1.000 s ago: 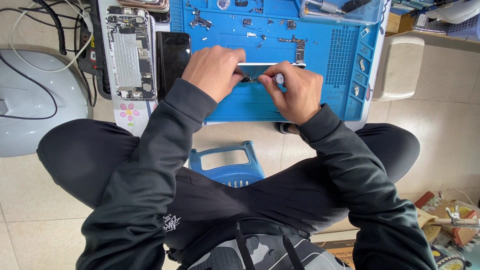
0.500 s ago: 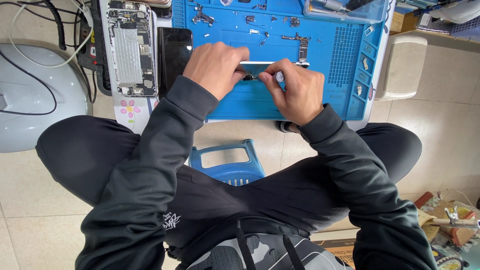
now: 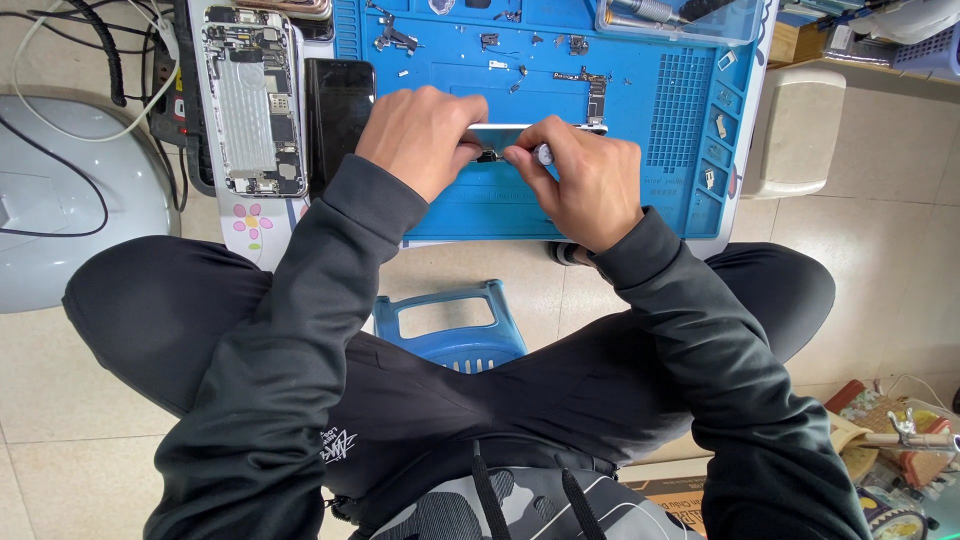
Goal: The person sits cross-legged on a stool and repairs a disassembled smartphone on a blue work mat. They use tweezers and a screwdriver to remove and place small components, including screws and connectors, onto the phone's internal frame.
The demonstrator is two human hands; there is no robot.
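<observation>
A thin silver phone panel lies flat across the blue work mat. My left hand grips its left end, fingers curled over the edge. My right hand pinches a small tool with a pale tip against the panel's near edge, close to a small dark part. Both hands meet over the middle of the mat. Black sleeves cover both of my arms.
An opened phone body and a black phone lie left of the mat. Small screws and parts dot the mat's far half, and a clear tool tray is far right. A blue stool sits under me. Cables lie far left.
My view has shifted slightly. My right hand has moved a little left along the panel's near edge, closer to my left hand. The panel stays on the mat.
</observation>
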